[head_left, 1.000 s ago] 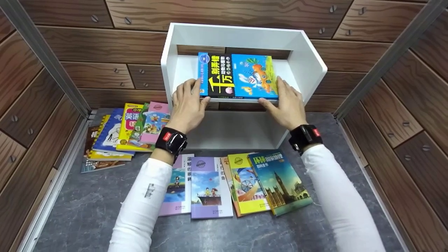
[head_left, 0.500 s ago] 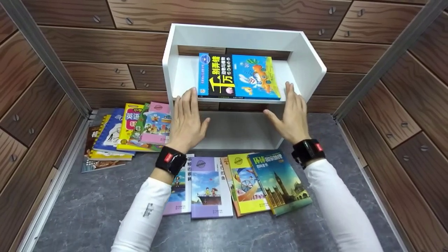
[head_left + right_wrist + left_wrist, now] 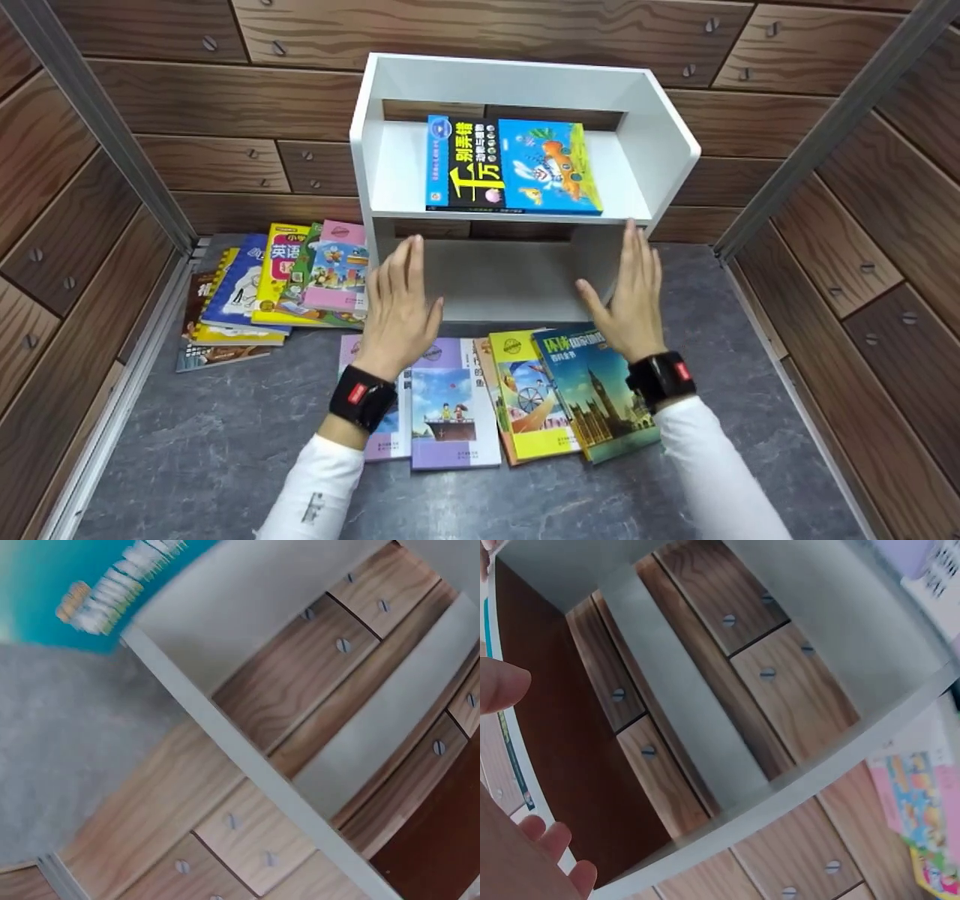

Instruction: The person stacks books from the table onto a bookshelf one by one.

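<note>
Two paperback books lie flat side by side on the upper level of a white bookshelf: a black-and-blue one with large yellow characters and a blue one with a rabbit and a carrot car. My left hand hovers before the shelf's left front, fingers extended and thumb spread, holding nothing. At the right front, my right hand is held much the same way, over the corner of a dark teal book. In the left wrist view, part of my hand shows; the right wrist view shows no hand.
On the grey floor before the shelf lie a purple book, another purple-edged one partly under my left arm, and a yellow book overlapped by the teal one. Several overlapping books lie left of the shelf. Wood-patterned walls surround this.
Both hands let go of the two shelf books and drew back toward me and down, the right one also slightly outward. The two books stay on the upper level.
</note>
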`<state>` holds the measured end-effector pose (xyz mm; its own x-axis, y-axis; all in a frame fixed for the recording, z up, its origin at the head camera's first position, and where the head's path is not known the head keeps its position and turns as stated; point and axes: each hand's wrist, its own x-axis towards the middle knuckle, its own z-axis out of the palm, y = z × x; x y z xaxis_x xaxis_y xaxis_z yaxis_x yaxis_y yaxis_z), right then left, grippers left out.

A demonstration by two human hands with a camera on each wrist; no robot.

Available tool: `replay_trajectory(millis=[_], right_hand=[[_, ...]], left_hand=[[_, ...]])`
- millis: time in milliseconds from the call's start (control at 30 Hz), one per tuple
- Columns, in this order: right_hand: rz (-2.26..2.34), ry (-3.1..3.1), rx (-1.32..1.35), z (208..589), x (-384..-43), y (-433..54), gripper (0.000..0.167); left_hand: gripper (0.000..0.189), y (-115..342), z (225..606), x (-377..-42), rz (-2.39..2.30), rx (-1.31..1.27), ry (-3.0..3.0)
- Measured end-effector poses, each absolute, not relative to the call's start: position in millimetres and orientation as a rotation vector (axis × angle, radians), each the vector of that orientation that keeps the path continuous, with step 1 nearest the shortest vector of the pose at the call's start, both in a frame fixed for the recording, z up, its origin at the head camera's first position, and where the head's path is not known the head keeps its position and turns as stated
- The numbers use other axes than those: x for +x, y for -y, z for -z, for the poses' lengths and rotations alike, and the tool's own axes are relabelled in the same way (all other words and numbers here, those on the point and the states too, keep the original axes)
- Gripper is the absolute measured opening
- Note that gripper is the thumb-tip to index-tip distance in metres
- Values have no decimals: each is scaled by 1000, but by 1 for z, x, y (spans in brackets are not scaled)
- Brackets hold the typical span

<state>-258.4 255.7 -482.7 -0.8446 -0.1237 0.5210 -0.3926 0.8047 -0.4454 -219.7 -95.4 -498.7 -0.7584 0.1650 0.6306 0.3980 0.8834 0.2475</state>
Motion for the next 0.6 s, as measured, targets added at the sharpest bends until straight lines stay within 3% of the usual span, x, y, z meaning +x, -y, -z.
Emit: replay_trajectory(millis=[133,333,600], right_hand=[[-798,2485,365,509,-241,-260,93],[-797,2593,332,550,-214,-267,71],[-795,2953,169,583,-184,-268,80]], left_hand=[[88,92,514,-201,521,-406,2464],[65,87,536,-175,611,-416,2516],[52,80,564,-146,666,-416,2563]])
